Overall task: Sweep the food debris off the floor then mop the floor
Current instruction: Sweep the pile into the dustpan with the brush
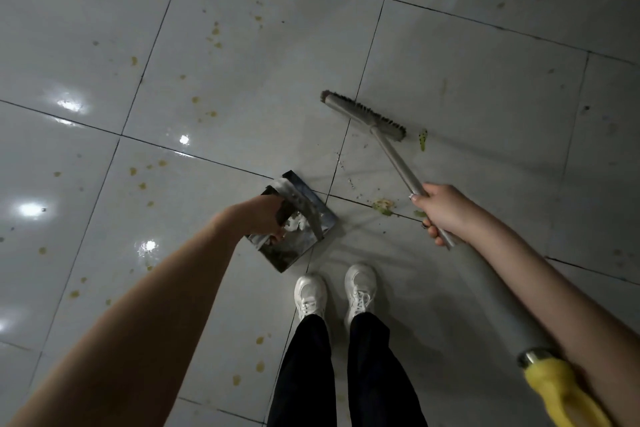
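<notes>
My right hand [445,210] grips the grey metal handle of a broom [363,116] whose brush head rests on the floor ahead, to the right of centre. The handle's yellow end lies along my right forearm. My left hand [265,217] holds the handle of a metal dustpan [304,204] set on the floor just in front of my feet, with pale scraps inside it. Green and yellowish food debris [382,206] lies between the dustpan and my right hand. Another green scrap [423,139] sits just right of the brush head.
The floor is glossy grey tile [467,62] with dark grout lines. Several yellowish stains [215,32] dot the tiles ahead and to the left. My white shoes [334,291] stand right behind the dustpan. Ceiling lights reflect on the left tiles.
</notes>
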Tool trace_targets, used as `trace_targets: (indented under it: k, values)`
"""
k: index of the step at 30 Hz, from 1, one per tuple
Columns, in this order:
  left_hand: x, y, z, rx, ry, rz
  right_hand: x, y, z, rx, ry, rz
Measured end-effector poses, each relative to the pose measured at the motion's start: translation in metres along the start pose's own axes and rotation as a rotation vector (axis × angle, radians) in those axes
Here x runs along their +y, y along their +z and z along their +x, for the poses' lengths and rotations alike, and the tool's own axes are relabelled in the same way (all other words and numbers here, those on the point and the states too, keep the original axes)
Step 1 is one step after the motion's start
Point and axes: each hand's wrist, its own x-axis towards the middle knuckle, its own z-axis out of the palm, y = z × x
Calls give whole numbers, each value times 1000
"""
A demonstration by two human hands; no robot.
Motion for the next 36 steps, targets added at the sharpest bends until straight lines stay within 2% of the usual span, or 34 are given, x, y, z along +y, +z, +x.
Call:
trace_targets:
  k: [7,10,15,18,26,31,36]
  values:
    - [-5,-14,13,176,-9,110,4,28,13,-102,51,-438]
    - [0,-12,13,191,-30,109,23,23,-4,-146,114,-524]
    - [14,-19,16,67,-23,153,34,-19,-28,-170,145,-366]
    - [20,-22,16,54,-14,167,33,-56,-38,-178,143,-252]
    - [28,-29,20,62,-52,128,36,-120,-7,59,114,-76]
    - [33,-28,28,59,-70,153,38,-119,49,89,189,34]
    - [34,-33,36,71,-81,169,51,-83,56,-2,217,100]
